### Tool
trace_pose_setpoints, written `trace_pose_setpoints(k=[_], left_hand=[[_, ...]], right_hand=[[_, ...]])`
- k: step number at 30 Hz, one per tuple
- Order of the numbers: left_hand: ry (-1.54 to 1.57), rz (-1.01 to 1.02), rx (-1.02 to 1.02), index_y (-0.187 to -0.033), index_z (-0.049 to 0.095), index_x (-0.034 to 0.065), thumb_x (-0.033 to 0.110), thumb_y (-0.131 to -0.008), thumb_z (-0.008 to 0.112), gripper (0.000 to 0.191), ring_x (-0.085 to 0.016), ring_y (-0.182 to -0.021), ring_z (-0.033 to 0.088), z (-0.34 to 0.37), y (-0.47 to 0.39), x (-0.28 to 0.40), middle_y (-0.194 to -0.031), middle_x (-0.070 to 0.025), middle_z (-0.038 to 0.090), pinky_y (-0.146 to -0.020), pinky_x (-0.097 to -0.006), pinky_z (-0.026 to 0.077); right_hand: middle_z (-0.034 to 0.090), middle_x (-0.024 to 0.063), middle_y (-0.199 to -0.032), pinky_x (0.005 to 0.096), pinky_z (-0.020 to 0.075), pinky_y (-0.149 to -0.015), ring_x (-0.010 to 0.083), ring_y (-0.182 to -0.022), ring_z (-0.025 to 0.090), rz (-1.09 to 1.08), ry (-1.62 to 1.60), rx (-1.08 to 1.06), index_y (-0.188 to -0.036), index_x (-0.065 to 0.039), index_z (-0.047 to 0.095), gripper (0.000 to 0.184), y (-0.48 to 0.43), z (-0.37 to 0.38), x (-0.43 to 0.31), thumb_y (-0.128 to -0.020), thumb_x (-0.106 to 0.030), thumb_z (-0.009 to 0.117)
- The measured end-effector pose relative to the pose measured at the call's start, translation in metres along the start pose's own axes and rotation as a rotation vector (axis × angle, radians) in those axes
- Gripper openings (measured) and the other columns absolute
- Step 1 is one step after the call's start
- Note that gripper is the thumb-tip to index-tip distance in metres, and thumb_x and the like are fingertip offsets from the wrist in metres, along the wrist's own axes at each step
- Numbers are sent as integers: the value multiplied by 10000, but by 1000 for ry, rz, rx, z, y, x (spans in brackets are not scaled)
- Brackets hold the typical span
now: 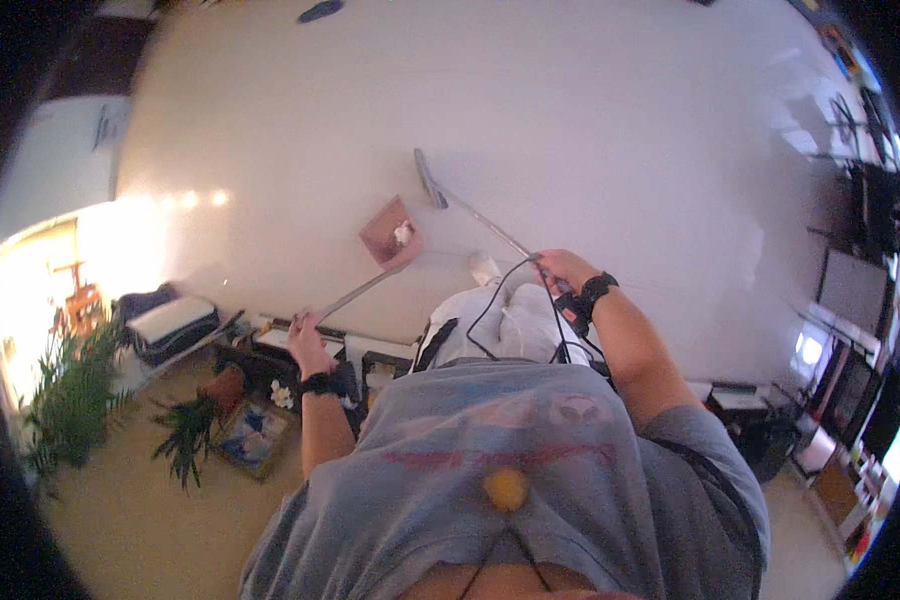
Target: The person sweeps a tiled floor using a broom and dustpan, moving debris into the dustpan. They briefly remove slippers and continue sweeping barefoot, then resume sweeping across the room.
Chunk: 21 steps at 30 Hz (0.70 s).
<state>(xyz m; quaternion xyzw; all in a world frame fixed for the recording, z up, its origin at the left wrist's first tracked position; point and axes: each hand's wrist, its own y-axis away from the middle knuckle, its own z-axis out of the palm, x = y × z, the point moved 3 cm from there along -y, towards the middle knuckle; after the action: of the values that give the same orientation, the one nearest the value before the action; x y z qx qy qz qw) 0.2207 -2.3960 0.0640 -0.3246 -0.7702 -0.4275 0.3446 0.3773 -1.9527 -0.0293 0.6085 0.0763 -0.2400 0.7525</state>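
My left hand (311, 349) is closed around the upper end of a long-handled pink dustpan (382, 238). Whitish debris (403, 233) lies inside the pan, which is over the pale floor ahead of my legs. With my right hand (562, 268) I grip the handle of a broom (430, 180), its narrow grey head just beyond the dustpan and apart from it. A black cable (487, 307) loops down from beside my right hand across my white trousers. Both wrists wear black bands.
Green plants (82, 397), a white and dark case (172, 324) and a framed picture (253, 439) stand at the left. Dark furniture and a grey panel (853, 289) line the right edge. A dark shoe-like item (320, 10) lies on the floor far ahead.
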Motion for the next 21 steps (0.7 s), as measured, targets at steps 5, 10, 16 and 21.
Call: trace_pose_setpoints(k=[5,10,16,21], left_hand=[[-59,12,-25,-740,561,87,133,-707,611,75,-64,-394,347,3,-11,1,-654,20,519,-353,-204,275],[-40,9,15,-757,572,67,126,-700,621,95,-57,-389,326,27,-15,12,-601,32,474,-344,-197,263],[-68,28,-37,-744,562,98,157,-748,570,60,-60,-433,349,54,-15,30,-631,40,476,-368,-194,277],[-144,-7,18,-720,528,99,162,-742,578,83,-76,-430,360,74,-6,41,-625,26,470,-365,-205,286]], right_hand=[[415,-9,-506,233,316,-326,93,-369,386,-72,6,88,-786,-69,511,157,23,-28,8,-832,-218,511],[440,11,-548,266,338,-342,109,-404,417,-48,-115,493,-1018,-75,471,219,113,-99,84,-839,-201,469],[448,60,-471,345,377,-356,185,-361,440,98,85,781,-877,-22,472,204,113,-228,98,-827,-218,443],[470,94,-450,370,359,-354,224,-383,470,139,-41,671,-512,-17,498,316,74,-273,48,-775,-190,471]])
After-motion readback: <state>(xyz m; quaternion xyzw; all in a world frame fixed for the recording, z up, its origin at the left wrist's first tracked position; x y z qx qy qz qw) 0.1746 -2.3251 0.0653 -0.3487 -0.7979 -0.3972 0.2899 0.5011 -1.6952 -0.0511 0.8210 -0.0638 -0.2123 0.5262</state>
